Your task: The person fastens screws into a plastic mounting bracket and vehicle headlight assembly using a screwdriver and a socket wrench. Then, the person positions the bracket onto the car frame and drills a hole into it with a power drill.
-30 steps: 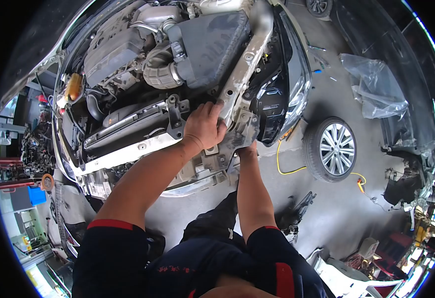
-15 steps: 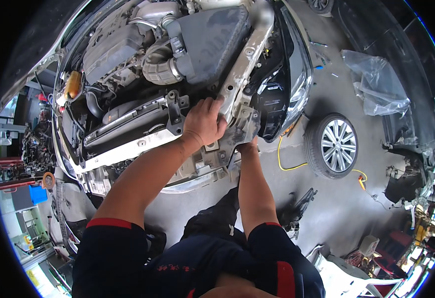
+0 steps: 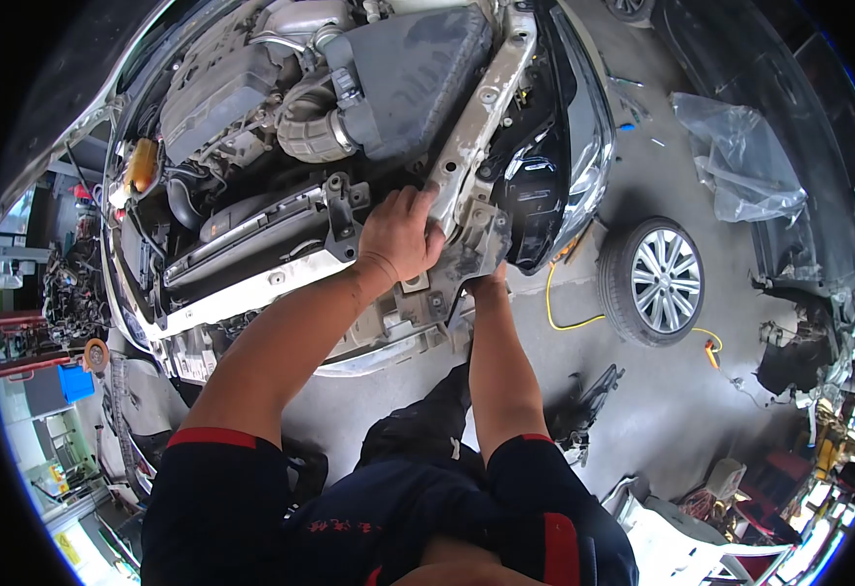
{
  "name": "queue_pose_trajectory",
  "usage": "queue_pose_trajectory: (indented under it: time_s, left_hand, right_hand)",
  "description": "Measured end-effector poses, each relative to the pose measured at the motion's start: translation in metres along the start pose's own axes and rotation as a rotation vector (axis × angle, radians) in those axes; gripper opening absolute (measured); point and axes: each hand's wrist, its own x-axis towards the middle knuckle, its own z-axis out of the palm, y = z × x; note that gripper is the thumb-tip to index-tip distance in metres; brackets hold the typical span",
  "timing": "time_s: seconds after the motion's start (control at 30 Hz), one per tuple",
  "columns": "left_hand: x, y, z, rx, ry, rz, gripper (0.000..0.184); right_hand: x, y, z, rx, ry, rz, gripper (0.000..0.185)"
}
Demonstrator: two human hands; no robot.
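My left hand (image 3: 401,237) rests at the front corner of the open engine bay. Its fingers curl over the metal front crossmember (image 3: 276,280) where that meets the worn inner fender rail (image 3: 476,117), with the thumb bent toward the rail. Lower and to the right, my right hand (image 3: 489,281) reaches under a grey metal bracket (image 3: 486,230); its fingers are hidden there. Beside the bracket sits the glossy black headlight (image 3: 537,195). A black air filter box (image 3: 408,88) and a ribbed intake hose (image 3: 312,132) lie just behind my left hand.
On the floor to the right lies a wheel (image 3: 664,280) with a silver rim, near a yellow cable (image 3: 569,327). Clear plastic sheeting (image 3: 740,161) is by another dark car body (image 3: 789,107). A loose black part (image 3: 591,405) lies near my right arm.
The view has shifted very slightly. Both hands stay at the same places on the car's front corner.
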Motion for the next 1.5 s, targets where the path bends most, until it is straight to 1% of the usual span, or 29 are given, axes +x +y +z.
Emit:
queue_pose_trajectory:
  time_s: [0.13,0.23,0.33,0.43,0.63,0.73,0.77,0.8,0.87,0.93,1.03,1.07,1.1,1.17,1.2,1.3,1.33,1.37,1.4,1.43,1.5]
  left_hand:
    - [0.0,-0.003,0.003,0.005,0.005,0.009,0.055]
    - [0.0,-0.003,0.003,0.004,-0.004,0.008,0.056]
    - [0.0,-0.003,0.002,0.007,-0.012,0.009,0.056]
    - [0.0,-0.002,0.001,0.013,-0.012,0.01,0.056]
    - [0.0,-0.002,0.001,0.01,0.001,0.012,0.054]
    - [0.0,-0.002,0.002,0.008,0.005,0.013,0.054]
    - [0.0,-0.002,0.002,0.006,0.006,0.013,0.054]
    - [0.0,-0.002,0.002,0.003,0.009,0.013,0.054]
    - [0.0,-0.001,0.001,-0.002,0.015,0.01,0.054]
    - [0.0,-0.003,0.002,0.0,0.014,0.008,0.054]
    - [0.003,0.001,-0.001,0.01,-0.017,-0.021,0.052]
    - [0.001,0.003,-0.002,0.015,-0.042,-0.037,0.051]
    - [0.0,0.001,0.0,0.008,-0.033,-0.033,0.051]
    - [0.0,0.001,0.001,0.003,0.005,-0.001,0.05]
    - [-0.001,0.001,0.003,-0.001,-0.003,-0.007,0.051]
    - [0.0,-0.001,0.006,0.017,0.005,-0.003,0.051]
    - [0.001,0.002,0.004,0.02,-0.019,-0.025,0.051]
    - [0.001,0.001,0.004,0.0,0.0,-0.012,0.05]
    - [0.001,0.002,0.003,-0.001,-0.013,-0.019,0.05]
    - [0.002,0.002,0.001,-0.001,-0.024,-0.027,0.05]
    - [0.004,0.006,-0.001,-0.02,-0.02,-0.029,0.049]
  right_hand:
    - [-0.002,0.003,0.001,-0.068,0.049,-0.05,0.053]
    - [-0.002,0.005,-0.002,-0.098,0.044,-0.058,0.053]
    - [0.007,0.004,-0.012,-0.04,-0.003,-0.019,0.053]
    - [0.013,0.005,-0.016,0.037,0.013,-0.005,0.053]
    - [0.017,0.008,-0.015,-0.024,0.005,-0.069,0.055]
    - [0.018,0.007,-0.01,0.037,-0.04,-0.095,0.055]
    - [0.025,0.011,-0.016,-0.333,-0.006,-0.27,0.055]
    - [0.045,0.018,-0.041,-0.705,0.03,-0.442,0.055]
    - [0.052,0.019,-0.054,-0.73,0.067,-0.422,0.053]
    - [0.035,0.01,-0.037,-0.035,0.062,-0.048,0.051]
    - [-0.01,-0.009,-0.014,-0.087,0.146,-0.012,0.042]
    - [-0.021,-0.02,-0.016,-0.227,0.242,0.006,0.033]
    - [-0.026,-0.029,-0.04,-0.15,0.076,0.129,0.023]
    - [-0.062,-0.039,-0.011,-0.204,0.341,0.074,0.023]
    - [-0.072,-0.047,-0.018,-0.189,0.263,0.079,0.023]
    - [-0.108,-0.066,-0.025,-0.039,0.227,0.104,0.024]
    - [-0.121,-0.071,-0.028,-0.041,0.16,0.098,0.024]
    - [-0.133,-0.074,-0.03,-0.06,0.133,0.095,0.027]
    - [-0.146,-0.081,-0.026,-0.11,0.082,0.157,0.029]
    - [-0.156,-0.089,-0.015,-0.161,0.03,0.22,0.031]
    - [-0.178,-0.101,0.015,-0.322,0.017,0.284,0.031]
